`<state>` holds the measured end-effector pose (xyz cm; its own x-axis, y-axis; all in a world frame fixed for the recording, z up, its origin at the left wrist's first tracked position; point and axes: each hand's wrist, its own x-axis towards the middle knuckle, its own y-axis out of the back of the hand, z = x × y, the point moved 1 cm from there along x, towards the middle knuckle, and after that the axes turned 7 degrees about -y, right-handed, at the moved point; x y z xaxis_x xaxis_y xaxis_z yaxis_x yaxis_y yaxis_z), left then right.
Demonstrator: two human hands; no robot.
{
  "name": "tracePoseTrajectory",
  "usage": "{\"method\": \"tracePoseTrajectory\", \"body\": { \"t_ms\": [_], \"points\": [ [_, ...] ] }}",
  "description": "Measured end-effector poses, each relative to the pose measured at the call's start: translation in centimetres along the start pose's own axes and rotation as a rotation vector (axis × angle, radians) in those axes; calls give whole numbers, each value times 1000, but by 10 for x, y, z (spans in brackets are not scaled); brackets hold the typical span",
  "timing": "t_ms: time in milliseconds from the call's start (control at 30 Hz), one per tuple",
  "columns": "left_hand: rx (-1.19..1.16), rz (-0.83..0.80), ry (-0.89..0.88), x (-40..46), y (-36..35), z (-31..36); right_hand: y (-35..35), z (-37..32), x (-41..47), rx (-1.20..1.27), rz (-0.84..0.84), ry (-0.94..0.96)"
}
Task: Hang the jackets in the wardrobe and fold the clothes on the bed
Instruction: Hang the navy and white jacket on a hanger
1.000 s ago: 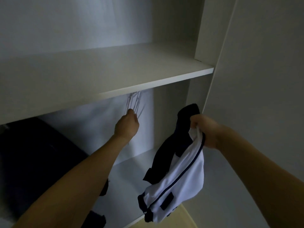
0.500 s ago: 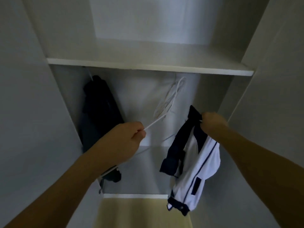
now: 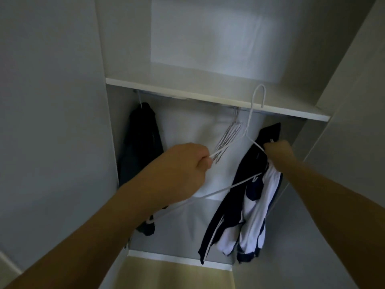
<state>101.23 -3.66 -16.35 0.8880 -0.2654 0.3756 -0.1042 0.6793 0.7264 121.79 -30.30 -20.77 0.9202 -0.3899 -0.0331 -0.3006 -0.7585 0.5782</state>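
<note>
I face an open white wardrobe. My left hand [image 3: 185, 163] grips one arm of a white wire hanger [image 3: 251, 113], whose hook rises in front of the shelf edge. My right hand [image 3: 279, 152] grips the collar of a navy-and-white jacket [image 3: 253, 207], which hangs down limp from it. The hanger's other arm reaches the jacket's collar by my right hand. Several more white hangers [image 3: 229, 136] hang from the rail under the shelf. A dark jacket [image 3: 141, 147] hangs at the left end of the rail.
A white shelf [image 3: 208, 90] crosses the wardrobe above the rail. The wardrobe's side panel [image 3: 52, 122] stands at my left and the open door [image 3: 354, 122] at my right. A pale wooden floor strip [image 3: 175, 274] lies below the wardrobe base.
My left hand has pulled a white hanger off the rail and toward the jacket. My view has backed away from the wardrobe. The jacket has unfolded and hangs longer from my right hand.
</note>
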Motion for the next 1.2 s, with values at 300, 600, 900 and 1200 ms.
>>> {"method": "tracePoseTrajectory", "body": {
  "t_ms": [300, 600, 900, 1200],
  "points": [
    [-191, 94, 101, 44, -57, -40, 7, -57, -68, 106, -45, 329],
    [305, 278, -263, 58, -30, -54, 50, -83, -74, -334, 70, 993],
    [371, 653, 119, 41, -75, -78, 38, -62, -61, -243, -232, 643],
    [-853, -104, 504, 47, -193, -63, 84, -77, -71, -3, -4, 725]
  ]
}}
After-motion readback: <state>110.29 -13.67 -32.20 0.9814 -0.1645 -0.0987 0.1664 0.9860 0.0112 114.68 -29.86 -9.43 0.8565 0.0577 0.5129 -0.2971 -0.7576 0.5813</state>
